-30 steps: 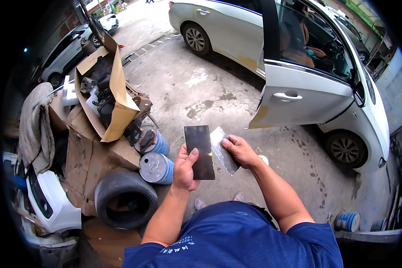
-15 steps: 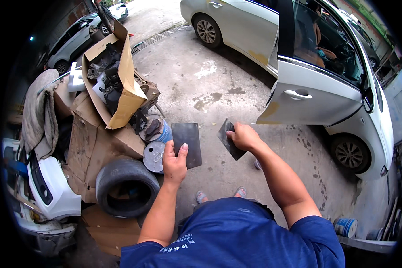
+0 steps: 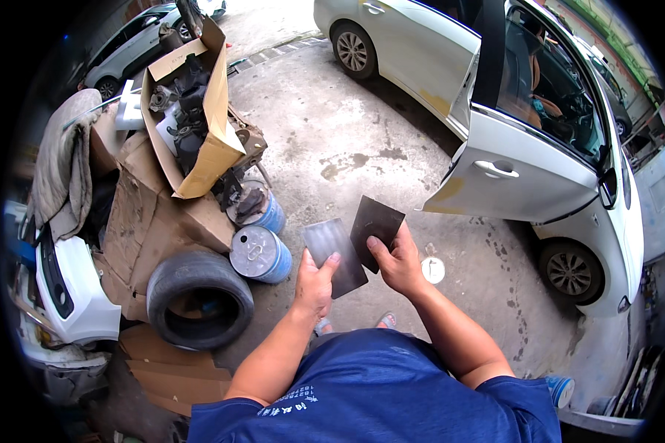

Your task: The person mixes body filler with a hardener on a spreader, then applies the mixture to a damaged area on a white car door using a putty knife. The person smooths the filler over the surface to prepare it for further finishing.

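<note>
My left hand (image 3: 316, 285) is closed on a thin rectangular grey plate (image 3: 334, 251), thumb on its upper face, and a pale sheen runs across it. A second thin plate (image 3: 379, 224), darker and almost black, is pinched in my right hand (image 3: 400, 264) with the thumb flat on top. Both plates are held in front of my body, tilted, with their neighbouring edges meeting or overlapping. I cannot tell whether they touch. The fingers under each plate are mostly hidden.
To the right stands a white car (image 3: 524, 173) with its front door open. On the left are a tyre (image 3: 199, 299), blue-sided metal drums (image 3: 262, 255), a carton of dark parts (image 3: 218, 151) and a white bumper (image 3: 81, 295). A white round container (image 3: 433, 270) sits on the concrete.
My right hand has moved left, bringing its plate up against the other one. The left plate has moved slightly right and tilted. The white round container now shows more fully beside my right wrist.
</note>
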The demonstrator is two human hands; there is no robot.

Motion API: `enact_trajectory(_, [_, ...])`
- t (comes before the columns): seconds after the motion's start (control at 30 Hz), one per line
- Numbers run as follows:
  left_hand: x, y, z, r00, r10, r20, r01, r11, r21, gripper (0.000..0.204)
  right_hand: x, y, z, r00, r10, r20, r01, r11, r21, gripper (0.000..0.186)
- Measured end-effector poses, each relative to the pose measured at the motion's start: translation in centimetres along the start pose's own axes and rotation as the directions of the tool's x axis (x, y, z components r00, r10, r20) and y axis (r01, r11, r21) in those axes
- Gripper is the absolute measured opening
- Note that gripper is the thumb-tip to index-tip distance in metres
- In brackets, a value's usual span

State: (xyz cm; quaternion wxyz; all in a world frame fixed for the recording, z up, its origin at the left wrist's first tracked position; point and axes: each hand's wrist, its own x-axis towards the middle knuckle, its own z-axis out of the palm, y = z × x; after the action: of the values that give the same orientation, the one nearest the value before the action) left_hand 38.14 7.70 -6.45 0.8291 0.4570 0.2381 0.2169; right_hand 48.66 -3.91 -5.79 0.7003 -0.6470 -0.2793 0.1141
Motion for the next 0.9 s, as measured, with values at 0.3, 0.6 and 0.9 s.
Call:
enact_trajectory(0.3, [0.6,-1.5,0.3,0.92,0.372,0.124,-0.392,0.883,0.259,0.03,-1.3,-0.1,-0.5,0.94,0.016,0.341,0.098,0.944,-0.314,0.027])
enact_trajectory(0.6, [1.4,0.8,0.8,0.838,0.462,0.289,-0.543,0.664,0.514,0.025,-0.1,-3.4,-1.5,0.974,0.001,0.226,0.065,0.956,-0.285,0.026])
enact_trajectory(0.9, [1.1,-1.0,-1.0,0.7,0.577,0.42,-0.714,0.556,0.425,0.028,-1.4,-1.9,-1.2,0.821,0.287,0.493,0.01,0.857,-0.516,0.022])
